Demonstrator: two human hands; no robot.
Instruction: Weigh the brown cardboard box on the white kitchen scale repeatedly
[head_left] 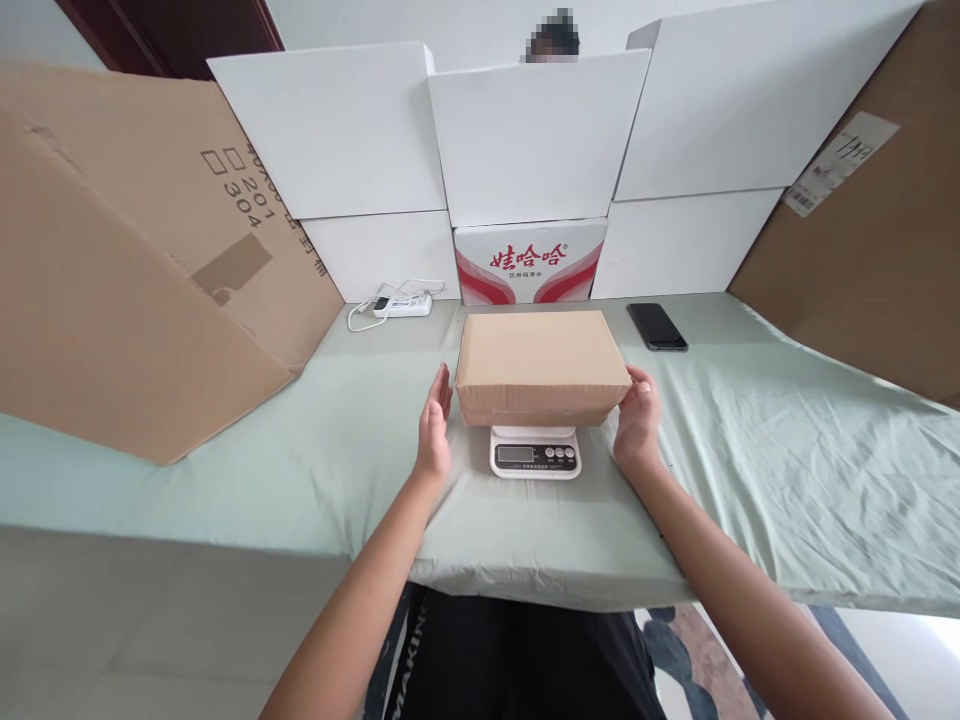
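Observation:
A closed brown cardboard box lies flat on a small white digital scale on the cloth-covered table. My left hand stands upright beside the box's left end, fingers straight and together, with a narrow gap to the cardboard. My right hand cups the box's right end, thumb at the upper corner and fingers curled against the lower edge. The scale's display and buttons show below the box's front edge.
The pale green cloth covers the table. A black phone lies at the back right, a white device with a cable at the back left. White boxes, a red-printed carton and large brown cardboard sheets wall in the table. A person is partly visible behind the white boxes.

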